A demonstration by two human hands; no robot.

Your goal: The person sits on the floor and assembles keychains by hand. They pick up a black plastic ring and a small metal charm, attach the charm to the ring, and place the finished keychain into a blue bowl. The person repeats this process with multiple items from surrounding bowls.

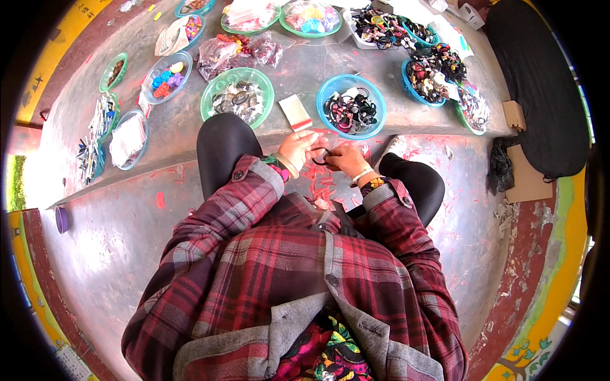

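Here, both hands pinch small dark ring (pixel 319 156); thin loop.

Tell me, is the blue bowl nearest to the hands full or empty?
Partly full: the blue bowl holds a low heap of dark hair ties, and its inner wall shows around them.

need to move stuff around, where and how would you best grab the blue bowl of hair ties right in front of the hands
Probably by its rim. The blue bowl is round, open-topped and heaped with dark hair ties, so the bare rim is the free part. Come from the near side, where the left hand and right hand work; other bowls crowd the far right.
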